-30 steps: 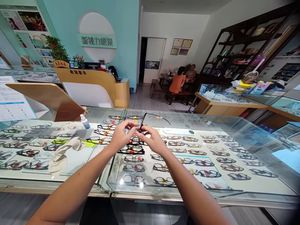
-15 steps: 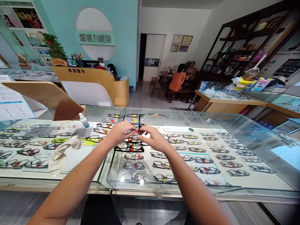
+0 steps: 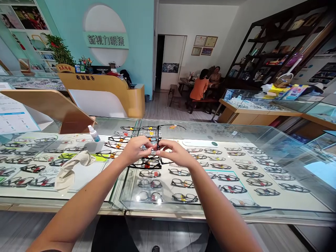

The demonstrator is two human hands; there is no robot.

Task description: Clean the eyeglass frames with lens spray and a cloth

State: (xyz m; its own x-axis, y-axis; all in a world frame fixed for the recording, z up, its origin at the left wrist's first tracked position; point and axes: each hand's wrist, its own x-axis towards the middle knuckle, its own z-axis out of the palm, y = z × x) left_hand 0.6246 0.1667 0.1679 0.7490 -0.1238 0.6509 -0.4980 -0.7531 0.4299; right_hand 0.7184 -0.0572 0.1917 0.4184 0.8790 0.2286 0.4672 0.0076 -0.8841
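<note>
Both hands meet over the glass display counter, around a pair of black-framed glasses (image 3: 158, 133) held with its front edge-on and one temple reaching right. My right hand (image 3: 174, 152) has its fingers pinched on the frame. Close beside it on the left, my left hand (image 3: 138, 149) is closed, fingertips at the same frame; what exactly they pinch is too small to make out. Several glasses with coloured tags (image 3: 147, 162) lie on the glass top around and under the hands.
A white spray bottle (image 3: 93, 134) and a beige cloth (image 3: 72, 171) rest on the counter (image 3: 183, 217) at the left, near a wooden board (image 3: 52, 106). Rows of glasses show under the glass. Two people (image 3: 200, 86) sit at a table in the back.
The held glasses have turned slightly and shifted a little right, with the temple curving differently. Both hands have moved slightly with them.
</note>
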